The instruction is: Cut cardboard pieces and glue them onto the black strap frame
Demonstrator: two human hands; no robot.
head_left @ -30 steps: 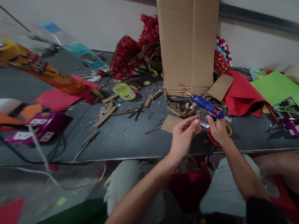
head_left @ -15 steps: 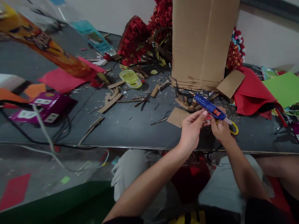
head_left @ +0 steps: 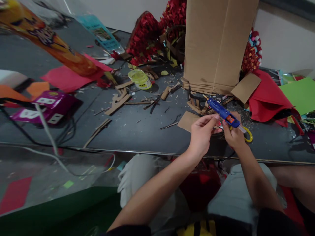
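A blue glue gun [head_left: 222, 111] points up and left, with a clear glue stick [head_left: 241, 129] sticking out of its back end. My right hand [head_left: 235, 132] is closed around its lower part, which the fingers hide. Close against the gun's underside, my left hand [head_left: 200, 134] is closed in a pinch. Something small and red shows by its fingertips, too covered to name. Under my hands lies a flat cardboard piece [head_left: 187, 121]. A yellow loop-shaped handle [head_left: 249, 134] shows just right of my right hand.
A tall cardboard box [head_left: 219, 46] stands behind the gun. Cardboard scraps [head_left: 119, 101], a yellow tub [head_left: 139, 79], red sheets [head_left: 267, 98] and a green sheet [head_left: 300, 95] lie around. Left are an orange bottle [head_left: 59, 46] and a purple power strip [head_left: 49, 106] with cables.
The view has shifted slightly, so the box and gun sit a little further right. My hands keep nearly the same hold on the glue gun.
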